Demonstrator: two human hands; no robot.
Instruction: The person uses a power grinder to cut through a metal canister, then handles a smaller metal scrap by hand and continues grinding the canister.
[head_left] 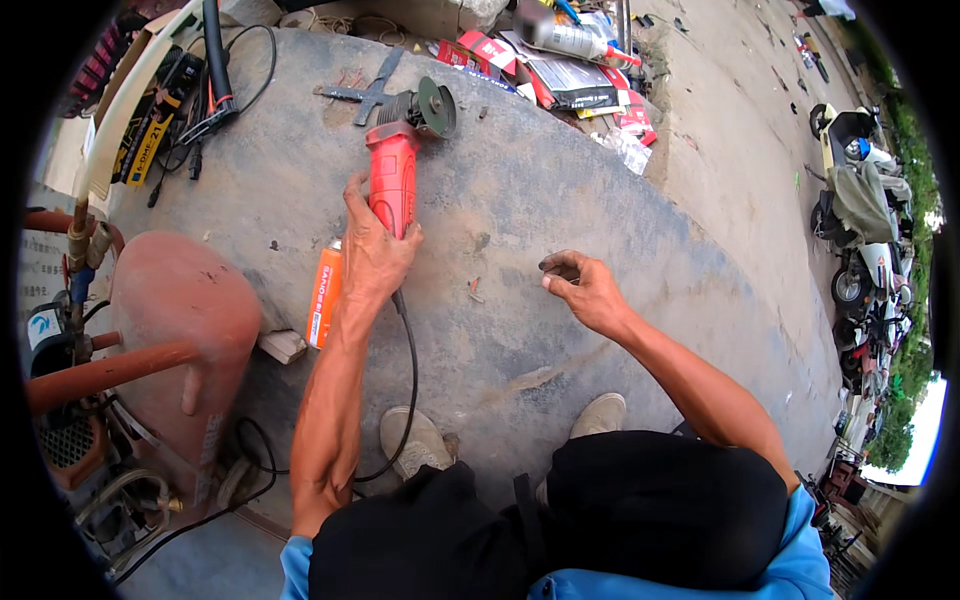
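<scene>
My left hand [375, 250] is wrapped round the rear of a red angle grinder [393, 178]. The grinder points away from me, its dark green disc [436, 108] at the far end. From its rear a black cord [412, 350] runs back past my left shoe. Beside my left wrist is an orange container [324, 296]. A dark cross-shaped metal piece [372, 95] lies just beyond the grinder head. My right hand [588, 290] hovers apart on the right, fingers curled toward the thumb in a pinch. Something dark shows at its fingertips, too small to name.
A reddish tank [185, 300] with pipes stands at my left. Packets and boxes [570, 80] are heaped at the far middle, with a spray can [560, 38] among them. A black-and-yellow box [155, 120] sits far left. Parked motorbikes [870, 220] line the right.
</scene>
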